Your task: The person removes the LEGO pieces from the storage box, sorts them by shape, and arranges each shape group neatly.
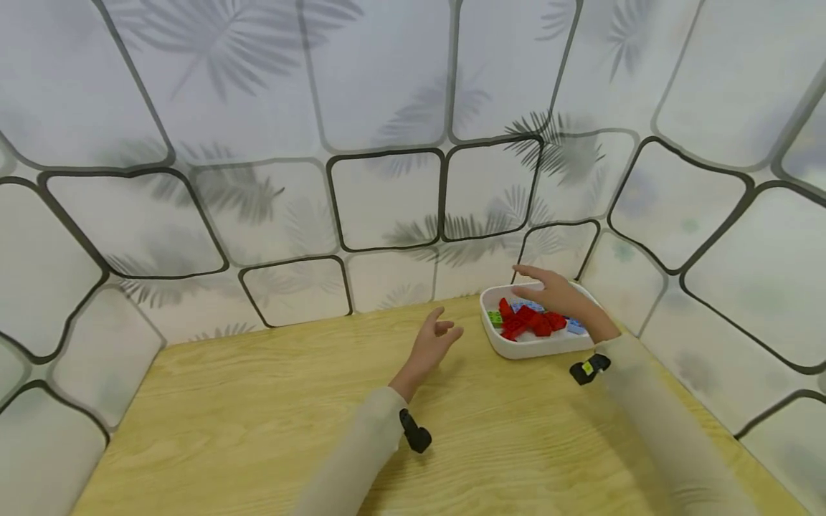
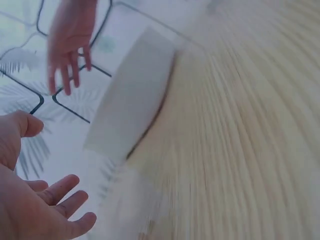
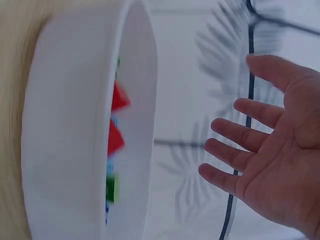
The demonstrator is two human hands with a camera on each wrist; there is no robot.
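Note:
A white plastic tray (image 1: 525, 350) with rounded corners holds several red building bricks (image 1: 530, 322), along with green bricks (image 1: 495, 318) and blue bricks (image 1: 576, 327). Above it hovers my right hand (image 1: 556, 295), fingers extended and nothing in its grasp. In the right wrist view that same hand (image 3: 272, 135) has its fingers spread beside the tray's wall (image 3: 70, 135). My left hand (image 1: 434, 342) is held over the table to the left of the tray, empty, its fingers loosely bent. The left wrist view shows its thumb and fingers apart (image 2: 45, 200).
The wood-grain table (image 1: 258, 416) extends left and toward me. Patterned fabric walls (image 1: 387, 201) stand behind and at both sides, the right one close to the tray. Each sleeve carries a small black wrist camera (image 1: 416, 431).

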